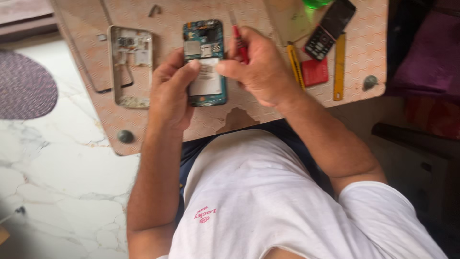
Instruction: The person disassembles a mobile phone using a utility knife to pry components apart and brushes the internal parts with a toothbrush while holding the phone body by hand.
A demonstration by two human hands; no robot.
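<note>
An opened smartphone (205,52) with its blue circuit board bare lies on a pinkish work table (268,19). My left hand (170,88) grips its left edge, the thumb resting on the silver middle part. My right hand (258,67) is on the phone's right side, fingertips touching the board, and holds a red-handled screwdriver (241,44) that points up. The removed phone frame (130,64) lies to the left of my left hand.
On the table's right lie a black keypad phone (330,28), a red flat piece (315,72), and two yellow tools (339,64). A green object (316,3) sits at the top edge. White marble floor (57,158) and a purple mat (24,84) are at left.
</note>
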